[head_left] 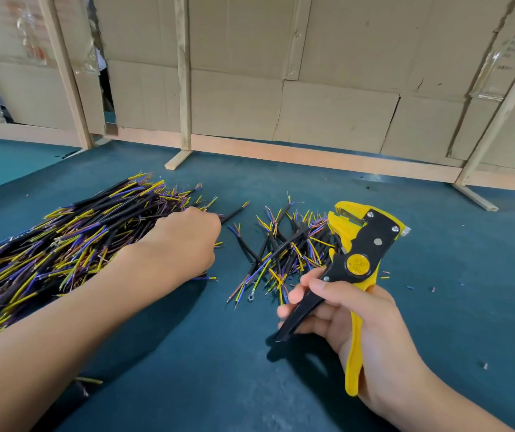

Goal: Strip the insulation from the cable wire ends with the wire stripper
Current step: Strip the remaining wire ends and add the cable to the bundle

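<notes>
Yellow-and-black wire stripper point(360, 263), gripped ready in the right hand point(352, 325) at four o'clock, waits while the left hand point(184, 241) pinches a cable point(234, 213) from the nine o'clock pile point(72, 241).

Our left hand point(187, 241) reaches toward 12 o'clock, knuckles up (fingertips hidden). Our right hand point(352, 325) at 4 o'clock, fingers curled round handles, forearm bare.
</notes>
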Available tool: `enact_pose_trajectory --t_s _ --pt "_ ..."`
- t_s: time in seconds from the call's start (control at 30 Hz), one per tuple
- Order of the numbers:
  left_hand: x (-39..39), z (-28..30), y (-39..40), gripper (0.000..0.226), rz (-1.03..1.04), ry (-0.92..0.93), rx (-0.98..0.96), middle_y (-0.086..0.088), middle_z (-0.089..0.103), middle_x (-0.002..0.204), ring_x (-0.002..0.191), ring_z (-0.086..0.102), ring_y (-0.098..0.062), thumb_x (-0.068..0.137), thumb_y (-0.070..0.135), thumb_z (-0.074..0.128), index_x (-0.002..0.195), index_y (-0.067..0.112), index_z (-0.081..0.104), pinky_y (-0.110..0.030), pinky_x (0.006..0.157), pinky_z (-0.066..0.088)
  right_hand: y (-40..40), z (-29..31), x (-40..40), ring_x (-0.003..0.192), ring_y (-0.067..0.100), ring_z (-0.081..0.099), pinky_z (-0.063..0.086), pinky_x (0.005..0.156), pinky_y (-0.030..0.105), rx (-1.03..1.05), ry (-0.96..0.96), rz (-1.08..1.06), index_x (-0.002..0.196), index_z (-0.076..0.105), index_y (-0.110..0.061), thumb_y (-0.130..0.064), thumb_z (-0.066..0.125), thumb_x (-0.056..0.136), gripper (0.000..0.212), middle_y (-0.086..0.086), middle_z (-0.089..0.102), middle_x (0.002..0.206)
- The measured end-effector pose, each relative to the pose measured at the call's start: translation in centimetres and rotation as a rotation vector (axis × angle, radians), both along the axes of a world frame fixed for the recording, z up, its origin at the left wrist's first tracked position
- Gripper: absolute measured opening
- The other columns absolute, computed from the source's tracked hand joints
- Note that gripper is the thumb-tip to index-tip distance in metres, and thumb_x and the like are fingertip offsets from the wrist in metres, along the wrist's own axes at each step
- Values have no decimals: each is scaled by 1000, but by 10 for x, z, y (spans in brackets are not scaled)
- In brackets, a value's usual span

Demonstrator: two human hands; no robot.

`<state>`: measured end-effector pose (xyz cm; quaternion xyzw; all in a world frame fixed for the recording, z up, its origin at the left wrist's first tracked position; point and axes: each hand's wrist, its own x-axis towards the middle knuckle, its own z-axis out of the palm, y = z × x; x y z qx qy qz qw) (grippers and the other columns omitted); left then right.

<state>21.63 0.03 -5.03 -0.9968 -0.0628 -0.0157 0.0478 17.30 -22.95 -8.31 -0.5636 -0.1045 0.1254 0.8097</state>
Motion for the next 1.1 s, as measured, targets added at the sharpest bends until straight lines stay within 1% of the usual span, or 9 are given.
enact_pose_trajectory --t_s 0.1,0.17,0.27,0.37,0.43,0.5,0.7,0.9,1.1 --pt "-9 4 2 16 -10 -60 43 -11 56 110 89 61 -37 92 12 53 107 12 54 -40 75 49 0 0 0 74 49 70 58 59 45 10 5 -1 77 74 -7 -14 70 72 11 27 68 80" --pt "-12 6 0 17 -73 -290 54 -9 47 110 82 63 -40 99 14 49 115 12 47 -41 64 47 -1 0 0 74 49 70 58 60 45 19 6 10 77 74 -7 -15 71 71 11 27 67 80" --pt "-19 17 -7 23 -232 -702 -88 -10 50 103 68 57 -44 106 26 41 118 12 54 -45 54 49 -2 0 0 75 49 70 58 61 46 27 -2 28 78 74 -8 -20 79 62 20 26 68 81" --pt "-27 25 -13 22 -449 -900 -346 -4 60 95 75 60 -32 105 27 51 113 12 64 -44 65 52 -2 -1 0 75 49 70 58 62 47 46 -5 46 80 74 -9 -27 79 58 29 25 67 81" --pt "-31 27 -18 18 -568 -859 -488 5 60 89 76 55 -10 101 25 56 107 13 68 -23 74 47 -3 -2 0 75 49 69 58 64 48 54 -11 58 81 74 -8 -27 79 60 28 26 67 81" --pt "-33 23 -23 19 -641 -757 -559 12 56 82 74 51 -3 99 25 57 107 16 72 -10 72 37 -3 -2 1 76 49 69 58 65 50 53 -16 68 82 73 -7 -27 78 63 28 25 66 81" --pt "-29 2 -28 20 -717 -667 -616 8 61 85 72 60 -18 97 19 63 114 18 74 -37 70 50 -6 -2 3 77 46 70 57 66 47 29 -105 32 84 72 -9 -27 78 75 22 22 67 82" --pt "-28 -1 -27 16 -835 -521 -735 10 60 80 70 57 -14 98 23 63 114 28 66 -21 64 45 -17 8 14 76 41 70 59 67 45 15 -281 -195 85 73 -7 -16 73 81 11 22 72 87" --pt "-33 1 -36 10 -895 -497 -745 9 56 76 63 50 -14 99 22 63 108 25 67 -20 57 40 -26 14 18 78 42 71 59 74 44 -7 -356 -190 85 76 -12 -7 76 75 11 19 73 84"
